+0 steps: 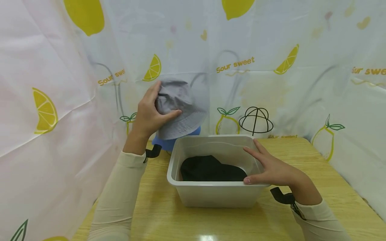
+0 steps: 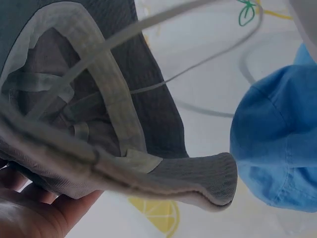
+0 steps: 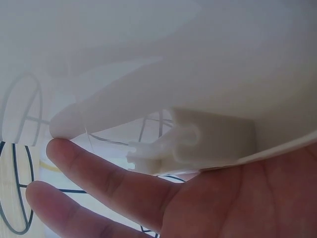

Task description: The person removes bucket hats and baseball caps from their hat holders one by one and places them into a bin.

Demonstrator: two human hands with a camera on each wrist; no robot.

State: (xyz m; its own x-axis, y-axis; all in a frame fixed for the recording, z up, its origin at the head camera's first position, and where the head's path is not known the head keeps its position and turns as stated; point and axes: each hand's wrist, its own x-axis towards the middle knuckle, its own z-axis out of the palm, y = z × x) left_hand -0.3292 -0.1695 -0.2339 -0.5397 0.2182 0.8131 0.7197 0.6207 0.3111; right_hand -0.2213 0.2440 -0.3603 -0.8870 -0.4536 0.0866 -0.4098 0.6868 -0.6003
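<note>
Head: one grey hat, one blue hat, one bin.

A long, close-fitting cream fabric left sleeve shows fine crosswise creases along its lower part and a plain, straight-edged cuff. The matching cream fabric right sleeve ends in the same way. A bent, matte black left wrist bracket and a similarly angular black right wrist bracket jut out beside the cuffs; a narrow dark band with pale markings edges the right one.
</note>
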